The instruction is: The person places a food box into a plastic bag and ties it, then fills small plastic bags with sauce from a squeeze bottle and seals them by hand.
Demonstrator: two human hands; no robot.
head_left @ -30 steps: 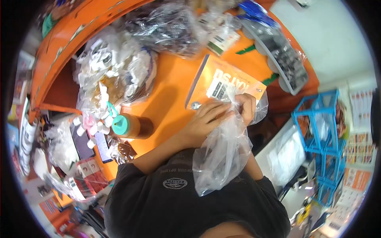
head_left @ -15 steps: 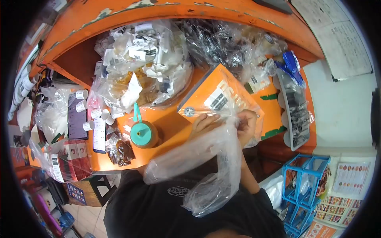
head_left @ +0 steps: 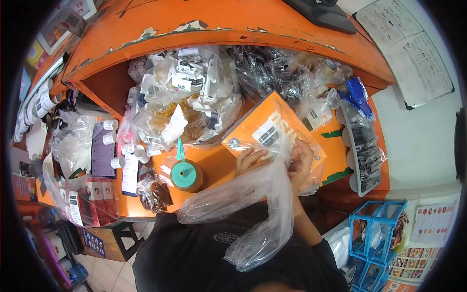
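An orange box (head_left: 277, 121) with white lettering and a white label lies tilted inside a clear plastic bag (head_left: 253, 232). The bag's top is gathered at the box's near side, and its two long handles hang toward my body. My right hand (head_left: 301, 163) pinches this gathered neck with thumb and fingers. Just left of it, my left hand (head_left: 251, 159) has curled fingers against the plastic, partly covered by a handle. To the left stands a squeeze bottle (head_left: 186, 176) with a turquoise cap.
Filled plastic bags (head_left: 189, 92) with paper slips crowd the shelf. On the left are a tablet (head_left: 103, 153), a phone (head_left: 130, 174), small paper rolls, a sauce packet (head_left: 154, 195) and red boxes (head_left: 97, 203). A grey tray (head_left: 366, 160) and blue rack (head_left: 374, 233) stand right.
The view has tilted, so the counter and its items appear lower. My right fingers have shifted upward around the gathered plastic; both hands stay at the bag's neck.
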